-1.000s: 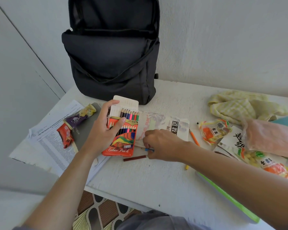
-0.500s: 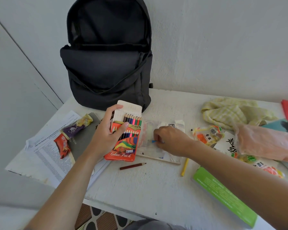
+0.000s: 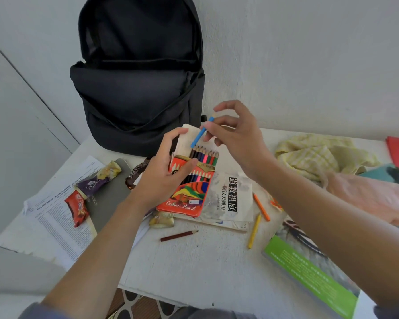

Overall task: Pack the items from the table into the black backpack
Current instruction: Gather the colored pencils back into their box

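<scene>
Our left grip [image 3: 161, 173] grasps the open pencil box [image 3: 189, 189], thumb across its front and fingers behind the raised flap. The lower end of the box lies over a booklet [image 3: 234, 196]. Our right grip [image 3: 236, 134] pinches a blue pencil [image 3: 202, 132] between thumb and fingertips. The pencil slants down toward the row of pencil tips showing in the box.

The black backpack [image 3: 136, 93] stands upright at the back of the surface [image 3: 205, 265], against the wall and just behind the box, with its main compartment gaping open.

A brown pencil [image 3: 179, 236], a yellow pencil [image 3: 254, 231] and an orange pencil [image 3: 261, 207] lie loose on the surface, apart from one another. To the left, a red snack packet [image 3: 77, 209] and a purple snack packet [image 3: 97, 180] lie by a grey notebook [image 3: 111, 203] and a printed sheet [image 3: 55, 224]. A green book [image 3: 309, 277] sits under our right forearm, and a yellow cloth [image 3: 320, 155] lies at the back right.
</scene>
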